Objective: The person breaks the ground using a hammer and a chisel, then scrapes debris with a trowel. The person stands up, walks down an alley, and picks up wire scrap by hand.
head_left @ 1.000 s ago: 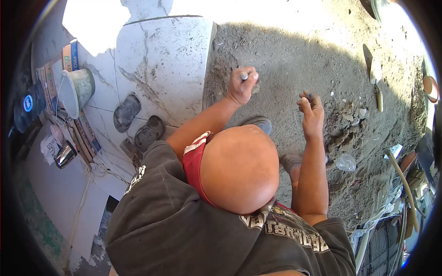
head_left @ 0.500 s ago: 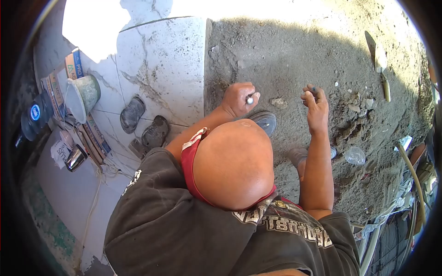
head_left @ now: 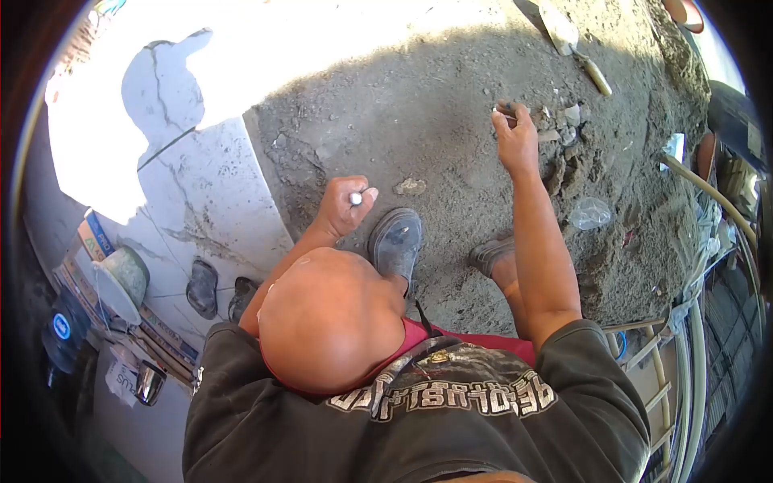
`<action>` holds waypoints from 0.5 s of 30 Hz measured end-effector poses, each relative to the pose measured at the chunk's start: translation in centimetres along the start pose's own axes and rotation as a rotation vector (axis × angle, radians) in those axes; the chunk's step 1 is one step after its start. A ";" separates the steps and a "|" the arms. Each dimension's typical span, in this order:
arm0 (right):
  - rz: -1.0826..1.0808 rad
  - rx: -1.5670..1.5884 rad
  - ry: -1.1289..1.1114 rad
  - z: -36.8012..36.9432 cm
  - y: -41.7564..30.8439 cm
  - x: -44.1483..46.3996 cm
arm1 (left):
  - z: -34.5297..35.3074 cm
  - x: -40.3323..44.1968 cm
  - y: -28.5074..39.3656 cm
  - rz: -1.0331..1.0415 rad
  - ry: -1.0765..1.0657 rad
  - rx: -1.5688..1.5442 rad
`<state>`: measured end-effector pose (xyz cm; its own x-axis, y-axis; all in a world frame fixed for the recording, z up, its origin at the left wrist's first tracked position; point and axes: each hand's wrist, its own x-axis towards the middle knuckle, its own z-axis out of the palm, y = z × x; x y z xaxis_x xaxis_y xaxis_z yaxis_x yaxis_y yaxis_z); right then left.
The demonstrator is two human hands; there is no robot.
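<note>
Holding a tool, left hand hangs clear of tile edge.

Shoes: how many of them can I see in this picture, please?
4. The left shoe and right shoe are worn; one loose shoe and another loose shoe, partly behind the left arm, are on the tiles. Others may be hidden.

Tile floor: white with grey veins, specked with dirt, its straight right edge meeting the sand.
Sandy ground: grey-brown, flatter through the middle, lumpy and heaped toward its right edge.
Sunlight: glaring across the far edges of tile and sand, the nearer parts shaded.
Pipes: pale, running by the sand's lower right corner, beside a dark gridded surface.
</note>
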<state>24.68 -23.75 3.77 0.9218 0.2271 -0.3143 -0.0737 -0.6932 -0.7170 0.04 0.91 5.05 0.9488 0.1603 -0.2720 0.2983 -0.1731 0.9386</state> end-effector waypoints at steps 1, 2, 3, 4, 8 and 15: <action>0.045 -0.036 0.122 -2.0 1.2 2.3 | -0.5 0.2 -0.4 0.002 0.014 0.025; 0.086 -0.064 0.229 -4.1 2.6 4.7 | -1.1 0.3 -0.8 -0.005 0.042 0.056; 0.086 -0.188 0.301 -6.3 5.1 7.7 | -1.9 0.2 -1.2 -0.032 0.058 0.045; 0.087 -0.307 0.357 -8.5 7.7 10.3 | -2.5 0.2 -1.4 -0.072 0.084 0.040; 0.160 -0.825 0.275 -14.6 10.7 17.0 | -5.6 -0.4 1.8 -0.197 0.216 0.069; 0.108 -0.971 0.064 -16.9 16.8 26.1 | -10.4 -4.0 13.7 -0.305 0.692 -0.263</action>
<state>53.92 -41.02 -6.01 0.9496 0.1116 -0.2930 0.1599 -0.9762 0.1463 -0.72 8.00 21.21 0.5241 0.7453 -0.4121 0.4181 0.1964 0.8869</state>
